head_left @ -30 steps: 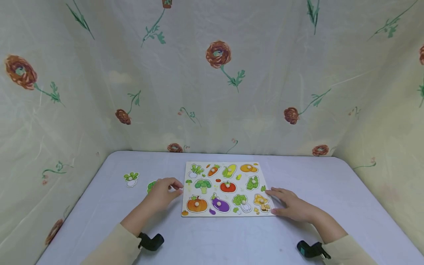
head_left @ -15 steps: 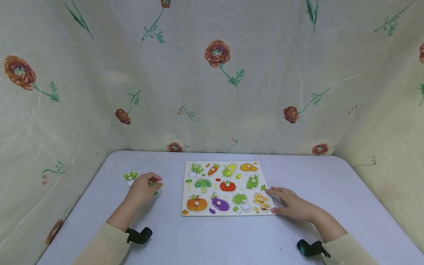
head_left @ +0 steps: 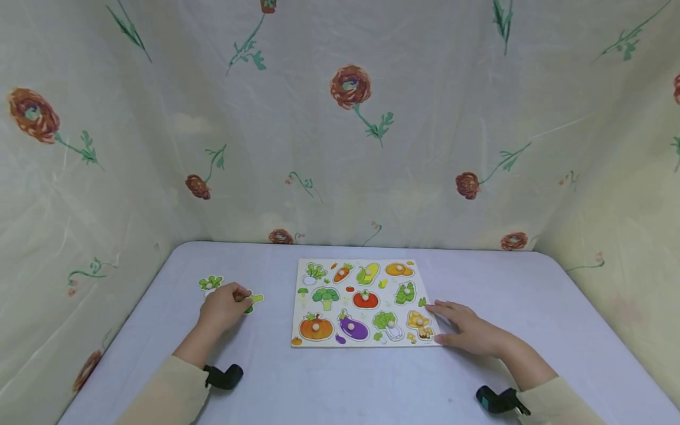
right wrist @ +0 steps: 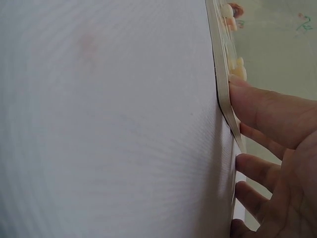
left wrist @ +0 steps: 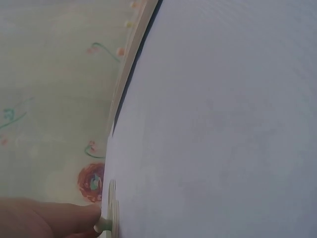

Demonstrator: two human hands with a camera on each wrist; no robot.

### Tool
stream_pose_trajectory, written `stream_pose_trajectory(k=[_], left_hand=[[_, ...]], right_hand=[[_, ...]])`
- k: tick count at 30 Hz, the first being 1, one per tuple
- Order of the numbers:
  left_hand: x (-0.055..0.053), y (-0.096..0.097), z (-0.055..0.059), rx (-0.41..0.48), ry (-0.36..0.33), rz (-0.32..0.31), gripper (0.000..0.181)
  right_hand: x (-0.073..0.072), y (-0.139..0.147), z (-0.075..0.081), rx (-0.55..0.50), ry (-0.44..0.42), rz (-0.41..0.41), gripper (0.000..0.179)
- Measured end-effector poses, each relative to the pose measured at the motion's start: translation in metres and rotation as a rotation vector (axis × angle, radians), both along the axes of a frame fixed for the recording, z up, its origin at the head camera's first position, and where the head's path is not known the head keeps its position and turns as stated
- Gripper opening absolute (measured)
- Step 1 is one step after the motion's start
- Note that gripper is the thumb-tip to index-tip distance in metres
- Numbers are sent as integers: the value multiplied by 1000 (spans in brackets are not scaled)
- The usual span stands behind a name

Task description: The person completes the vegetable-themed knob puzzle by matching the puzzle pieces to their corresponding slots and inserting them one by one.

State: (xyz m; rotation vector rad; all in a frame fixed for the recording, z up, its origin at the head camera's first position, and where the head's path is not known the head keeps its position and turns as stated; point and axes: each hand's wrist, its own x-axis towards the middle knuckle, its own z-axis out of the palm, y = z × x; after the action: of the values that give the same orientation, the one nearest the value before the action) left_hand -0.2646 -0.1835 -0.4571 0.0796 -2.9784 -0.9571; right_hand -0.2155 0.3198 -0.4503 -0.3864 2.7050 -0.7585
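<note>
In the head view my left hand (head_left: pixel 223 308) is at the left of the table, with thumb and fingers on a broccoli puzzle piece (head_left: pixel 257 298). The left wrist view shows the thumb and a finger pinching the round knob (left wrist: pixel 105 225) of that piece. Partly behind this hand lies a turnip puzzle piece (head_left: pixel 212 282) with green leaves. My right hand (head_left: pixel 470 330) touches the right edge of the white vegetable puzzle board (head_left: pixel 388 295), thumb and fingers spread and fairly straight. Knobbed pieces such as the pumpkin (head_left: pixel 316 328) and eggplant (head_left: pixel 353 327) sit in the board.
The board lies flat on a table with a white cloth (head_left: pixel 340 383). Behind and beside it hang pale curtains (head_left: pixel 414 147) with a flower print. Each wrist carries a black camera, such as the left one (head_left: pixel 225 378).
My left hand has moved left from beside the board to the broccoli piece and now pinches its knob; the piece's stem has come into view. The right hand has stayed at the board's edge.
</note>
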Motion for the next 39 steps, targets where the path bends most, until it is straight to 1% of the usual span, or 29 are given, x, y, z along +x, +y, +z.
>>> stream_pose_trajectory(k=[8, 14, 18, 21, 24, 27, 30, 35, 39], left_hand=[[1, 5, 2, -21, -24, 33, 16], [-1, 7, -1, -44, -28, 50, 14], [-1, 9, -1, -44, -32, 60, 14], [0, 12, 2, -41, -30, 57, 13], [1, 13, 4, -36, -11, 44, 11], [1, 16, 6, -15, 18, 25, 8], [0, 20, 8, 37, 35, -4, 7], [-4, 30, 9, 129, 22, -40, 6], [-6, 40, 8, 170, 15, -63, 5]], right_hand=[[1, 0, 0, -5, -3, -9, 75], [2, -1, 0, -5, -5, -12, 75], [2, -1, 1, -2, -4, -13, 75], [2, -2, 2, 3, -4, -15, 75], [2, -2, 3, 2, -3, -14, 75], [2, -2, 3, 8, 1, -8, 75], [3, -3, 4, 12, -2, -11, 75], [3, -3, 5, 10, 4, -4, 75], [3, -3, 5, 9, 5, -3, 75]])
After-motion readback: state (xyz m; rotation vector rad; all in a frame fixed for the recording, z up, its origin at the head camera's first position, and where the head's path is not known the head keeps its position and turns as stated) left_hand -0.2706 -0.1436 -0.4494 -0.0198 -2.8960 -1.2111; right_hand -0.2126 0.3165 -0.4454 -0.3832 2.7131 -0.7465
